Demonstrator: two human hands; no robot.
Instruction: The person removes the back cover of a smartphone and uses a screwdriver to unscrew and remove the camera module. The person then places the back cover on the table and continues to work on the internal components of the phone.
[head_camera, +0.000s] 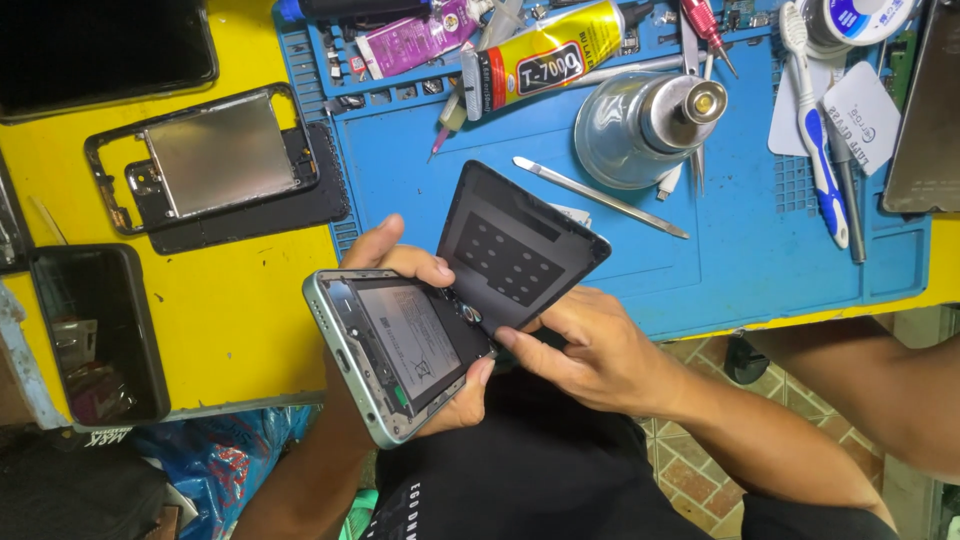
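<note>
Left hand wrapped around opened phone, battery side up. Right hand pinches dark back cover, lifted and tilted just above it.

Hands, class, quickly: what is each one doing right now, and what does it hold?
Left hand: closed around the opened phone body, cradling it from beneath.
Right hand: fingers pinching the lower edge of the dark back cover, which is lifted off the phone.

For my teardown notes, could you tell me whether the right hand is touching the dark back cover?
Touching: the head view shows the right hand with fingertips pressed on the back cover's lower edge, no gap.
</note>
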